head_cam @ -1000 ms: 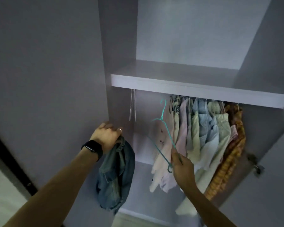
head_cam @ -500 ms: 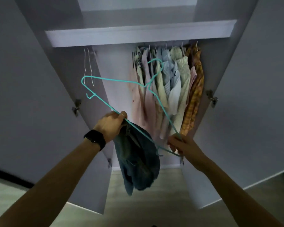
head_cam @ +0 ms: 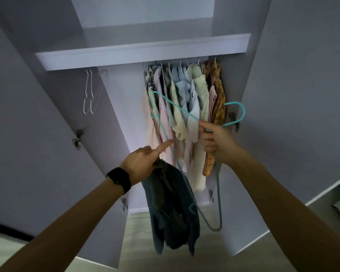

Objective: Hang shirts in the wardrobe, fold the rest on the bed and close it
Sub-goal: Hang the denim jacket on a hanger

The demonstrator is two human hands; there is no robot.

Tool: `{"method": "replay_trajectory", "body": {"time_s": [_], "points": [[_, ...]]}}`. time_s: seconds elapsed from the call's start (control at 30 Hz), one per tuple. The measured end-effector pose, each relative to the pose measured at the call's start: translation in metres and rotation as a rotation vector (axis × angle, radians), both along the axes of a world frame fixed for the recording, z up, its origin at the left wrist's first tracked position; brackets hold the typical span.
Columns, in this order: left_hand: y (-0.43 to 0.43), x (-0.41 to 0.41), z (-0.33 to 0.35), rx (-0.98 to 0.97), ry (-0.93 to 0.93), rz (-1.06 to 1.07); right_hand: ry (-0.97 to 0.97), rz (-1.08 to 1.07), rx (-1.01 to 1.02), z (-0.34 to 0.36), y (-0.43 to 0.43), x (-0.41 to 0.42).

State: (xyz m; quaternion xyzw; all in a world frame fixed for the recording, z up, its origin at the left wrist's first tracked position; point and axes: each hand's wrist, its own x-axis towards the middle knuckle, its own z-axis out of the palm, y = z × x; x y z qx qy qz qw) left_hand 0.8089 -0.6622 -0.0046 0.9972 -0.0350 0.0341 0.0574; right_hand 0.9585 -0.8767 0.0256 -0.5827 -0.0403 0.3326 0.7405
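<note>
Because the denim shirt needs the teal hanger before joining the hung shirts beyond both hands, the left hand grips it bunched, dangling below, forefinger out, while the right hand clasps that hanger's neck alongside.

Teal hanger, hook now rightward, neck in the right hand.

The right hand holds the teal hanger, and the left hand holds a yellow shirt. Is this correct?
Not fully. In the head view, the left hand holds a dark blue denim shirt, not a yellow one. The right hand does hold the teal hanger.
</note>
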Motion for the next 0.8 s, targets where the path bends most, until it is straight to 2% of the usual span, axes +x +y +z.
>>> {"method": "replay_trajectory", "body": {"time_s": [0.1, 0.17, 0.27, 0.37, 0.47, 0.53, 0.67, 0.8], "points": [[0.002, -0.002, 0.011, -0.266, 0.013, 0.136, -0.250, -0.217, -0.203, -0.007, -0.007, -0.001], [0.000, 0.000, 0.016, -0.316, -0.013, 0.155, -0.476, -0.191, -0.314, -0.015, -0.002, -0.014], [-0.002, 0.004, 0.022, -0.299, -0.075, 0.146, -0.623, 0.117, -0.270, -0.021, 0.020, -0.046], [0.000, 0.004, 0.028, -0.209, -0.218, 0.151, -0.697, 0.238, -0.256, -0.027, 0.041, -0.060], [0.008, -0.006, 0.026, -0.140, -0.403, 0.166, -0.886, 0.119, -0.296, -0.033, 0.050, -0.060], [0.020, -0.017, 0.025, -0.188, -0.451, 0.282, -0.909, -0.020, -0.342, -0.035, 0.051, -0.052], [0.066, -0.036, 0.022, -0.176, -0.270, 0.565, -0.724, -0.175, -0.339, -0.029, 0.046, -0.022], [0.072, -0.032, 0.017, -0.240, -0.062, 0.583, -0.831, -0.091, -0.400, -0.025, 0.054, -0.014]]}}
